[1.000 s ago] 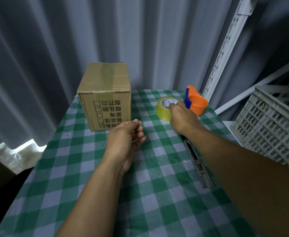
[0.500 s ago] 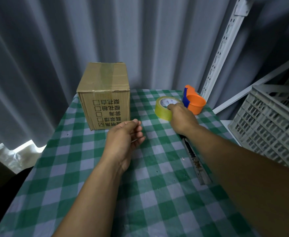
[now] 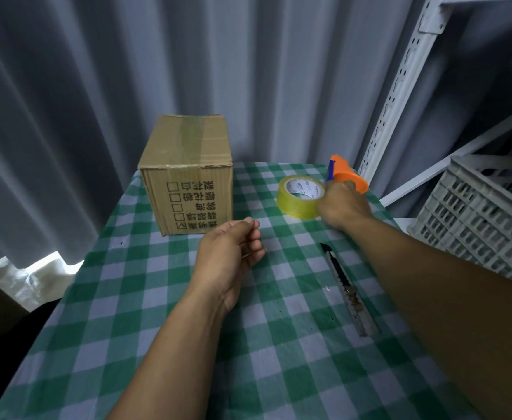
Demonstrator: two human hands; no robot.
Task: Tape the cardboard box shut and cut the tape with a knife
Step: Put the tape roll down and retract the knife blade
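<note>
A closed cardboard box [image 3: 188,177] with printed characters stands at the back left of the checked table [image 3: 188,344]; a strip of tape runs over its top. To its right lies a yellowish roll of tape [image 3: 297,201]. My right hand [image 3: 341,206] grips the roll's right side. My left hand [image 3: 230,256] hovers just in front of the box, fingers loosely curled, holding nothing. A rusty knife [image 3: 347,289] lies on the cloth under my right forearm, its tip pointing away from me.
An orange tape dispenser [image 3: 347,174] with a blue part stands behind the roll. A grey plastic crate [image 3: 485,219] sits right of the table, under a white metal shelf upright [image 3: 400,86]. Grey curtains hang behind.
My right hand has shifted slightly right on the tape roll, uncovering more of the knife. The left hand has hardly moved.
</note>
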